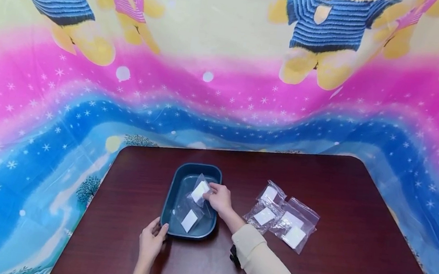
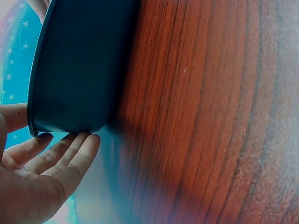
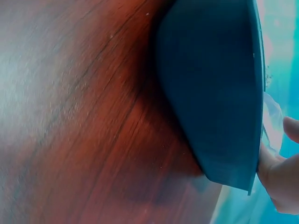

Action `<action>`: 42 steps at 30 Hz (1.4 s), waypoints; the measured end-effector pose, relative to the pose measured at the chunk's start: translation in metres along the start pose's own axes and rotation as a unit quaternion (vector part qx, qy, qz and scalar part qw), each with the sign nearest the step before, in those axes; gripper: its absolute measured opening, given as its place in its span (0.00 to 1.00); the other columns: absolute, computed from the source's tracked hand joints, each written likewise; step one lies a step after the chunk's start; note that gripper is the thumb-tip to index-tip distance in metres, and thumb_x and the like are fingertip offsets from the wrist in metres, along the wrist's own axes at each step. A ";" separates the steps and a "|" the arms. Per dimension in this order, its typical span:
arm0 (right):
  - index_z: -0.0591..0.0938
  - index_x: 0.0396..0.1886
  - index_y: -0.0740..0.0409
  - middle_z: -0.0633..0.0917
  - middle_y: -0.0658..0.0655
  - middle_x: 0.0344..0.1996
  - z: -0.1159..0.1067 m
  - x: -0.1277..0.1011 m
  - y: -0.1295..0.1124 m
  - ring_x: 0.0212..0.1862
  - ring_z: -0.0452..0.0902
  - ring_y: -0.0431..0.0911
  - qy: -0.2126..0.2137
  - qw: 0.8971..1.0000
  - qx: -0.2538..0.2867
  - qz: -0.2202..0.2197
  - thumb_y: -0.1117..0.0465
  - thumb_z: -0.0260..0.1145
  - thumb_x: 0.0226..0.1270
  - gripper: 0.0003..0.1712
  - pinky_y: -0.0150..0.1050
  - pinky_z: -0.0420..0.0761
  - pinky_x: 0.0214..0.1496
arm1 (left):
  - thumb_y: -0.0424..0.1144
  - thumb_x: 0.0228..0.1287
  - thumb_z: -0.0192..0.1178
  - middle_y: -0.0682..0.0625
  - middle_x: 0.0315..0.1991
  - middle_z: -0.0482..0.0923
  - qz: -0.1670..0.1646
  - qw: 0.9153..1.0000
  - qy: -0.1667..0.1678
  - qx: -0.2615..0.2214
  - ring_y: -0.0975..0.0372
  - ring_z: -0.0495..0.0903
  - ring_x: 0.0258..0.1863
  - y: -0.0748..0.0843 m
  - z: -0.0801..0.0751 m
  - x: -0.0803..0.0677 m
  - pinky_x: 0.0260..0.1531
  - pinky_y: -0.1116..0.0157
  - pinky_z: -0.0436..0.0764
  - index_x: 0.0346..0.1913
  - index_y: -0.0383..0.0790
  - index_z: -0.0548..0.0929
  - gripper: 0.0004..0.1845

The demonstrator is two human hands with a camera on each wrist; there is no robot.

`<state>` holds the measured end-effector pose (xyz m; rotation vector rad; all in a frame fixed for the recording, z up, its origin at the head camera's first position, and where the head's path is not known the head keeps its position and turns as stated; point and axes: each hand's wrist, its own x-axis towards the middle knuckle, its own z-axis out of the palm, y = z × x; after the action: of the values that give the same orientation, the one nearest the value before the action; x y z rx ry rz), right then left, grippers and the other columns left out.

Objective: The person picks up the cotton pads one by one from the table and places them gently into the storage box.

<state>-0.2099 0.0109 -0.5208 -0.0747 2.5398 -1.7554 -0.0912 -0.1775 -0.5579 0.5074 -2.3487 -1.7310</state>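
Note:
A dark teal rectangular tray [image 1: 184, 186] sits on the table, left of the middle in the head view. My left hand [image 1: 151, 240] grips its near left corner, thumb at the rim and fingers against the outer wall [image 2: 70, 93]. Over the tray's right side, my right hand [image 1: 220, 198] pinches a small clear plastic bag [image 1: 199, 191] with a white rectangular piece inside. Another such bag [image 1: 189, 221] lies in the near part of the tray. From the right wrist view, the tray's wall [image 3: 210, 93] hides most of the held bag.
Several more clear bags with white pieces [image 1: 293, 237] lie in an overlapping group to the right of the tray, near my right forearm. All this stands on a dark red-brown wooden table [image 1: 343, 192]. A printed cloth [image 1: 240, 94] with cartoon bears hangs behind it.

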 end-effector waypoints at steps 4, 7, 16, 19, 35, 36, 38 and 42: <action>0.75 0.54 0.71 0.80 0.66 0.47 0.001 -0.002 -0.003 0.50 0.75 0.55 0.001 0.992 -0.109 -0.064 0.65 0.70 0.51 0.29 0.45 0.78 0.50 | 0.31 0.62 0.56 0.29 0.48 0.75 -0.004 1.000 0.000 -0.001 0.45 0.76 0.46 -0.002 0.000 0.000 0.35 0.59 0.83 0.56 0.23 0.71 0.20; 0.76 0.53 0.70 0.80 0.66 0.48 0.002 -0.004 -0.005 0.52 0.74 0.57 0.007 0.984 -0.152 -0.096 0.63 0.70 0.51 0.28 0.47 0.75 0.54 | 0.30 0.62 0.56 0.29 0.48 0.75 -0.006 1.000 0.002 -0.003 0.45 0.76 0.46 -0.003 0.001 0.001 0.36 0.58 0.82 0.55 0.23 0.72 0.20; 0.79 0.49 0.66 0.82 0.63 0.44 -0.003 -0.008 -0.009 0.48 0.77 0.54 0.036 0.991 -0.075 -0.103 0.62 0.70 0.53 0.23 0.45 0.78 0.49 | 0.30 0.62 0.56 0.30 0.47 0.75 -0.004 1.000 -0.001 -0.006 0.45 0.77 0.45 -0.002 0.003 0.003 0.35 0.59 0.83 0.55 0.24 0.72 0.20; 0.80 0.48 0.67 0.82 0.64 0.44 -0.008 -0.009 -0.011 0.48 0.77 0.54 0.029 0.994 -0.034 -0.096 0.63 0.69 0.53 0.22 0.44 0.79 0.49 | 0.30 0.62 0.57 0.29 0.47 0.75 -0.003 1.000 0.002 -0.007 0.45 0.77 0.44 -0.002 0.003 0.003 0.34 0.60 0.83 0.55 0.23 0.72 0.20; 0.82 0.38 0.67 0.84 0.56 0.27 -0.038 -0.015 -0.012 0.29 0.79 0.39 0.017 0.992 0.122 0.016 0.67 0.69 0.52 0.12 0.30 0.79 0.32 | 0.30 0.61 0.56 0.29 0.47 0.75 -0.008 1.000 0.006 -0.008 0.45 0.77 0.45 0.000 0.001 0.002 0.34 0.61 0.83 0.55 0.23 0.72 0.20; 0.82 0.38 0.67 0.84 0.56 0.27 -0.040 -0.016 -0.012 0.29 0.78 0.39 0.016 0.992 0.125 0.019 0.67 0.69 0.52 0.12 0.30 0.79 0.31 | 0.29 0.61 0.56 0.29 0.47 0.75 -0.008 1.000 0.006 -0.007 0.45 0.77 0.45 0.000 0.001 0.002 0.34 0.61 0.83 0.55 0.23 0.72 0.19; 0.82 0.37 0.67 0.84 0.56 0.26 -0.044 -0.018 -0.010 0.27 0.77 0.38 0.014 0.992 0.127 0.018 0.66 0.69 0.52 0.12 0.31 0.79 0.31 | 0.29 0.61 0.57 0.29 0.46 0.76 -0.009 1.000 0.007 -0.007 0.45 0.77 0.45 -0.001 0.001 0.002 0.34 0.62 0.83 0.54 0.23 0.72 0.19; 0.82 0.37 0.68 0.84 0.56 0.26 -0.052 -0.022 -0.009 0.27 0.77 0.38 0.017 0.991 0.130 0.020 0.67 0.69 0.52 0.12 0.37 0.81 0.33 | 0.29 0.61 0.57 0.29 0.46 0.76 -0.004 1.000 0.010 -0.006 0.45 0.78 0.43 0.000 0.001 0.001 0.33 0.62 0.83 0.54 0.22 0.73 0.19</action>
<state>-0.1917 0.0583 -0.4939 0.0175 2.2927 -2.0689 -0.0927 -0.1774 -0.5587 0.5316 -2.3240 -1.7347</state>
